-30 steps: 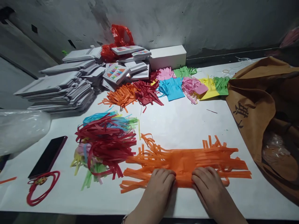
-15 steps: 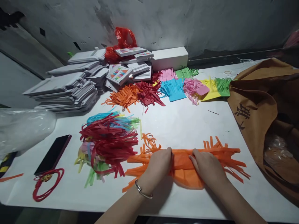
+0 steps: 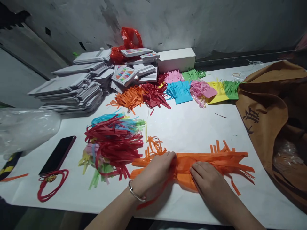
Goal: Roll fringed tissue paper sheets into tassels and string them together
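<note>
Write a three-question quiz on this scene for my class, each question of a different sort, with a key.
1. True or false: the phone lies left of the mixed strip pile.
2. Which colour is the paper touched by the left hand and right hand? A blue; B orange; C green.
3. Fill in: the left wrist wears a silver ____.

Key: 1 true; 2 B; 3 bracelet.

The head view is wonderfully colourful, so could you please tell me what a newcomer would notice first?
Probably the orange fringed sheet near the front of the table, with the left hand and right hand on it. Next come the dark red strips heaped to its left, then the red plastic bag by the back wall.
</note>
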Action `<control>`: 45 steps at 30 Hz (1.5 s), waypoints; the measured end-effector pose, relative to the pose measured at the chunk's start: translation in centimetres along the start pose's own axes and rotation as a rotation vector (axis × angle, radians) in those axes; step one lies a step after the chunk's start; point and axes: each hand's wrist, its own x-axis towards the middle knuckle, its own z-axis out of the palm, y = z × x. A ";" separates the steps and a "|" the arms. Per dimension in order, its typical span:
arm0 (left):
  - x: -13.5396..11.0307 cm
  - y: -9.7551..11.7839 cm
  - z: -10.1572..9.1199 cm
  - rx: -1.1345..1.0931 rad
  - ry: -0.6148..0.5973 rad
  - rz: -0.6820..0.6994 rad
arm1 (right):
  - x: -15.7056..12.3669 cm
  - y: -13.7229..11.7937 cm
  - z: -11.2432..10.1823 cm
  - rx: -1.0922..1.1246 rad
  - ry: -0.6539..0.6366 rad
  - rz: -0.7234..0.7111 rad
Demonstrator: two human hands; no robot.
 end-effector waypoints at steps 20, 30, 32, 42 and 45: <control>-2.4 -2.2 0.5 0.326 0.309 0.291 | -0.4 0.0 0.5 0.043 0.025 0.013; -3.1 -0.5 0.0 0.328 0.420 0.227 | -0.1 0.0 0.4 0.076 0.034 0.030; -1.8 1.7 1.7 0.317 0.310 0.378 | 0.1 -0.1 0.2 0.081 -0.003 0.047; 0.1 0.8 4.3 0.345 0.304 0.414 | -4.0 3.8 -1.0 -0.391 0.031 0.359; 0.1 0.7 4.8 0.309 0.336 0.417 | -6.6 5.9 -4.1 -0.617 0.030 0.444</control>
